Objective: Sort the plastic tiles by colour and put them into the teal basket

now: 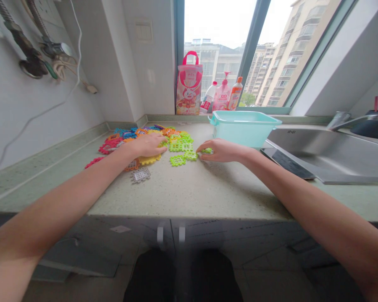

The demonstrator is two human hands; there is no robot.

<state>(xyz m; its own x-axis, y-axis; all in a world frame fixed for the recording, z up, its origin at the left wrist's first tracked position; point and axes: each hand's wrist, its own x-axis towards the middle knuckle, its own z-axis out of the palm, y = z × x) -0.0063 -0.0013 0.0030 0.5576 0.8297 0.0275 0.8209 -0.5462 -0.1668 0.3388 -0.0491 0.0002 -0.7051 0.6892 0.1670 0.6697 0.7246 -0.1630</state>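
Counter (192,193): pale green speckled stone, and both my forearms reach out across it.
Left hand (148,144): palm down on the near edge of the pile, fingers curled over the pieces. I cannot tell whether they grip one or only rest on it.
Pile of tiles (135,134): a flat heap of toothed plastic squares in red, blue, orange, yellow and green. It lies under my left hand and spreads beyond it towards the wall.
Yellow tile (149,159): flat on the counter, tucked partly under the heel of my left hand.
Grey tile (140,175): alone on the near side of my left hand, apart from the heap.
Right hand (219,151): palm down, fingertips drawn narrow and pinched on a green tile (207,150), which sits low against the counter at my fingertips.
Loose green tiles (183,158): a few lie flat between my two hands, just beside my right fingertips.
Teal tub (244,126): open-topped, standing just beyond my right hand.
Sink (327,155): steel, set to the outer side of my right arm.
Pink bag (189,90): upright on the window ledge, well beyond both hands, with bottles (222,96) next to it.
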